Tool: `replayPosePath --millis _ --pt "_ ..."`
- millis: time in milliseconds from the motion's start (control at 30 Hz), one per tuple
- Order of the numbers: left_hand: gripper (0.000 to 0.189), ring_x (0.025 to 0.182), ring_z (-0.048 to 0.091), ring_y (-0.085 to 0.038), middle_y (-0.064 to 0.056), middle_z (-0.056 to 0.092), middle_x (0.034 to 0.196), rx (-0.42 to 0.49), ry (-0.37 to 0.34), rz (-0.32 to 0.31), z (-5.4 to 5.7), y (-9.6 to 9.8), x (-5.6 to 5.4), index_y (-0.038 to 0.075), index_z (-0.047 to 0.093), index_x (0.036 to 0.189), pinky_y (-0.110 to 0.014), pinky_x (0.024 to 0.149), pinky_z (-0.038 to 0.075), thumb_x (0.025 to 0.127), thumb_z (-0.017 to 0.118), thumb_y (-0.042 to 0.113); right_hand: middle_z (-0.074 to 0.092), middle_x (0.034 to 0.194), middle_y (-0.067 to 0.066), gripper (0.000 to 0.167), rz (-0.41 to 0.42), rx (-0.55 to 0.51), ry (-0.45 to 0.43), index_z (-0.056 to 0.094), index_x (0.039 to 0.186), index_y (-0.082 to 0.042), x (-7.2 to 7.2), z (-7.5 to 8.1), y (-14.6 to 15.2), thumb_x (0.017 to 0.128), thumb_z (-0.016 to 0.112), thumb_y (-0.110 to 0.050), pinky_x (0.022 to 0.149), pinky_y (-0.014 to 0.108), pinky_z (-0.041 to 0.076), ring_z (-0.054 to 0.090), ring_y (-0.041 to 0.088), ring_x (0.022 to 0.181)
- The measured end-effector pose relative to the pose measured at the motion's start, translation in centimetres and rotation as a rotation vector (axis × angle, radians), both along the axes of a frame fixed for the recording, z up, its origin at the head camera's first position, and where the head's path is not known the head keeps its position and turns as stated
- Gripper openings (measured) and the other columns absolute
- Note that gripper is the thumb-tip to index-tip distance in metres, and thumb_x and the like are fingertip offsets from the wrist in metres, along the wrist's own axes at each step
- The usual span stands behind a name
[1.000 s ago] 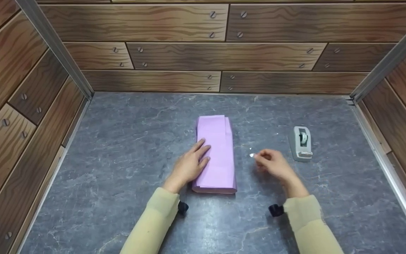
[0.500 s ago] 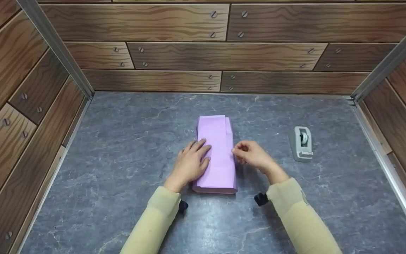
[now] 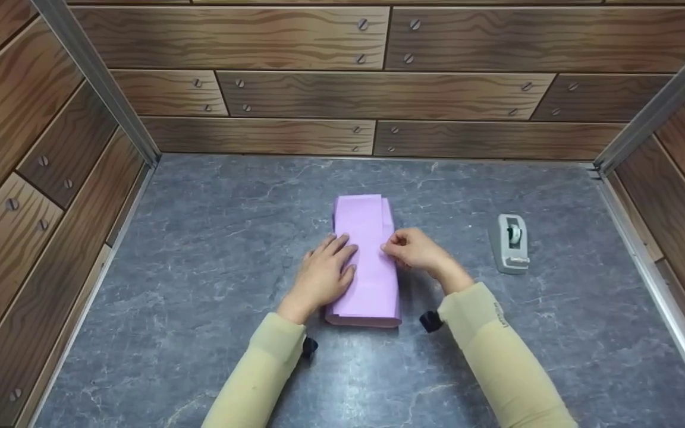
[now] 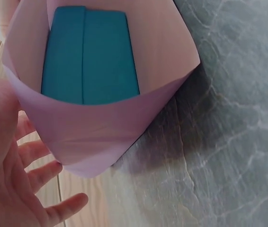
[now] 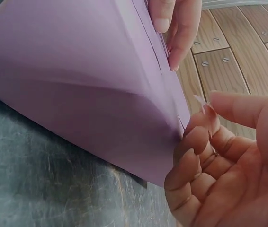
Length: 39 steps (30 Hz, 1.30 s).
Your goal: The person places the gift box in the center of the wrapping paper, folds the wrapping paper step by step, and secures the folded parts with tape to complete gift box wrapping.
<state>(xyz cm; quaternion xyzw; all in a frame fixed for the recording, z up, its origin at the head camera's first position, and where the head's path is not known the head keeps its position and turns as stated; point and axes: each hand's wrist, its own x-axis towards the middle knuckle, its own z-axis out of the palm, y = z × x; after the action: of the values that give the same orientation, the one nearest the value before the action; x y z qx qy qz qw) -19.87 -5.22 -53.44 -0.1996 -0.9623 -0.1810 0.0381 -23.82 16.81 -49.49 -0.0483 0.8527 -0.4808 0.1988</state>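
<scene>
Purple wrapping paper [image 3: 369, 285] is folded into a flat sleeve on the table, its near end open. Inside it lies a teal box [image 4: 91, 56], seen in the left wrist view. My left hand [image 3: 321, 270] rests on the left part of the paper with fingers extended. At the paper's right edge, my right hand [image 3: 417, 249] pinches a small clear piece of tape [image 5: 200, 100] between thumb and index finger. In the right wrist view the tape sits close to the paper's overlapping edge; whether it touches is hard to tell.
A grey tape dispenser [image 3: 511, 244] with a roll in it stands on the marbled table [image 3: 211, 249], to the right of the paper. Wood-patterned walls [image 3: 295, 95] border the table at the back and on both sides.
My right hand has moved left from beside the dispenser to the paper's right edge, carrying the tape. The left hand has stayed on the paper.
</scene>
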Motion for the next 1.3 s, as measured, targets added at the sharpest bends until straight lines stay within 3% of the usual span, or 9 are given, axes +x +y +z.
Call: replayPosePath --millis 433,733,1000,1300 --pt "0.043 0.140 0.035 -0.028 -0.004 0.044 0.150 -0.019 -0.005 -0.001 0.0 0.1 0.1 0.018 0.057 0.138 -0.062 0.100 0.038 0.098 0.052 0.034 0.046 0.057 -0.004 0.028 0.068 0.174 0.045 0.052 0.063 -0.011 -0.8 0.7 -1.0 0.089 0.064 -0.010 0.045 0.022 0.033 0.041 0.008 0.049" --pt "0.042 0.139 0.037 -0.028 -0.004 0.046 0.148 -0.022 0.006 -0.006 0.1 0.1 0.0 0.017 0.058 0.137 -0.062 0.097 0.041 0.098 0.053 0.032 0.049 0.054 -0.003 0.026 0.019 0.299 0.052 0.053 0.060 -0.012 -1.3 0.8 -1.8 0.082 0.067 -0.009 0.043 0.021 0.035 0.043 0.008 0.046" --pt "0.043 0.140 0.035 -0.027 -0.004 0.045 0.149 -0.032 0.005 0.002 0.1 0.1 -0.1 0.018 0.058 0.138 -0.061 0.098 0.041 0.098 0.052 0.033 0.052 0.049 -0.001 0.028 -0.038 0.357 0.001 0.056 0.059 -0.010 -2.0 1.1 -1.8 0.078 0.076 -0.015 0.040 0.022 0.038 0.047 0.009 0.041" --pt "0.043 0.140 0.036 -0.028 -0.004 0.046 0.149 -0.029 0.006 0.000 0.1 0.2 0.0 0.018 0.058 0.137 -0.060 0.098 0.041 0.098 0.052 0.033 0.054 0.051 0.000 0.025 -0.099 0.277 -0.159 0.061 0.068 -0.006 -2.3 0.8 -1.4 0.080 0.079 -0.018 0.041 0.021 0.042 0.049 0.008 0.042"
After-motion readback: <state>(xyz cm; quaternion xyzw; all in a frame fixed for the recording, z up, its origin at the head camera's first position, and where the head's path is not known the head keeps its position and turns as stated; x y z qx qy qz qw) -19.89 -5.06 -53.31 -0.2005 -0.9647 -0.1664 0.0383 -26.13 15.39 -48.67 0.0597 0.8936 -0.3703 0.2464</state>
